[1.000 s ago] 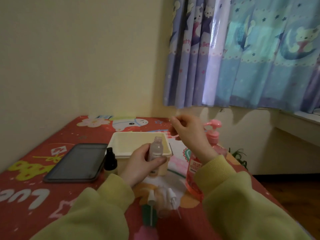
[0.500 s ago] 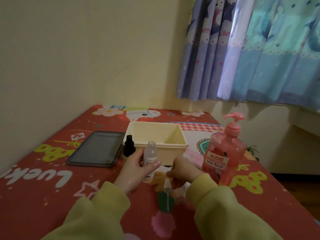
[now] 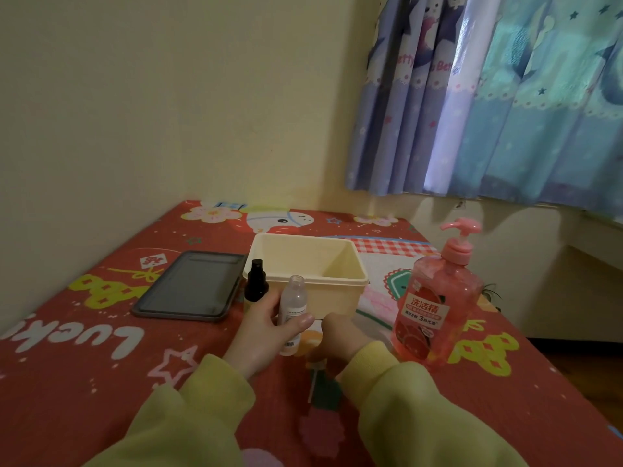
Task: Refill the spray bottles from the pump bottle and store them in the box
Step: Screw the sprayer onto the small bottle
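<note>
Down from mid-air a second ago, now low on the table (image 3: 101,382): right hand (image 3: 340,335), fingers curled over the detached spray head (image 3: 316,365), actual grip hidden. Clear spray bottle (image 3: 292,308) upright, uncapped, just before the box (image 3: 340,293), gripped by left hand (image 3: 266,326). Pink pump bottle (image 3: 438,308) standing at right.
</note>
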Motion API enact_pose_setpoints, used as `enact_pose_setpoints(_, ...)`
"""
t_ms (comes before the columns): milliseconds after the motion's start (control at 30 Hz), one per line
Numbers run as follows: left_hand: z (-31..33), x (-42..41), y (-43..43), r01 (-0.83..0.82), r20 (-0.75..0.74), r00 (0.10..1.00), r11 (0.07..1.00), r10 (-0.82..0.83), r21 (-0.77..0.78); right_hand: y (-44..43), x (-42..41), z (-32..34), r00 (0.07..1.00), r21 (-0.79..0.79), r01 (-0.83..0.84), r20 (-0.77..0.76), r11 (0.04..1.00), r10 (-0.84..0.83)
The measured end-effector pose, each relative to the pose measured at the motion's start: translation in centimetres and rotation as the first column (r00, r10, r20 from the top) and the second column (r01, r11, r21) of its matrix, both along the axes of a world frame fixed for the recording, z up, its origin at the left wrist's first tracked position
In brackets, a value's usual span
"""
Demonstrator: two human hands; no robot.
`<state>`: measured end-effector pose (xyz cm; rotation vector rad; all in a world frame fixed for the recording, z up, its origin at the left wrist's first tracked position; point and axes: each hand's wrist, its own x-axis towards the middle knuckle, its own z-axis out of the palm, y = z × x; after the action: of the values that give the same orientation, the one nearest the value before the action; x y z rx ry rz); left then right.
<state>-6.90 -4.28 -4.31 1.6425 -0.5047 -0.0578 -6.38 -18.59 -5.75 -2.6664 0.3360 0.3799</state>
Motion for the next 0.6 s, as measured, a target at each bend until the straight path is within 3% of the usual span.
enact_pose_setpoints(333, -0.2, 0.3, 0.6, 0.011, -0.020, 1.000, 1.000, -0.011, 0.000, 0.6, 0.6, -0.6, 0.999, 0.069, 0.032, -0.029, 0.997, -0.030)
enact_pose_setpoints(433, 0.1, 0.4, 0.4, 0.014, -0.007, 1.000, 1.000, -0.014, -0.002, 0.4, 0.6, -0.1, 0.997, 0.175, 0.062, -0.047, 0.983, -0.055)
enact_pose_setpoints(600, 1.5, 0.8, -0.4, 0.017, 0.047, 0.999, 0.999, -0.015, -0.047, -0.2, -0.2, 3.6, 0.984, 0.365, 0.039, 0.147, 0.930, -0.099)
